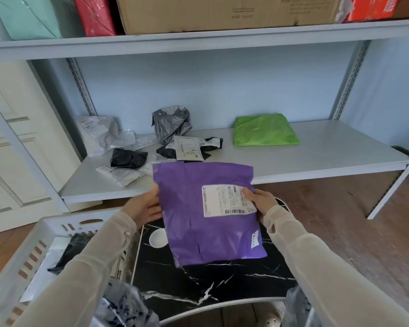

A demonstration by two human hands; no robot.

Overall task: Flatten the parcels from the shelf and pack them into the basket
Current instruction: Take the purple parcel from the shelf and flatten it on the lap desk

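The basket (57, 223) sits left of the table (198, 287), both before the shelf (316, 153) bearing parcels (171, 123).

Left hand (143, 208): holds the left edge of the flat purple plastic mailer parcel (194, 197); fingers run behind it, hidden.
Right hand (262, 204): pinches the parcel's right edge, thumb on its front face, fingers behind.
Left forearm (92, 256): clad in sheer cream fabric to the wrist, reaching in from below-left of the parcel.
Right forearm (316, 256): clad alike, reaching in from below-right of the parcel.
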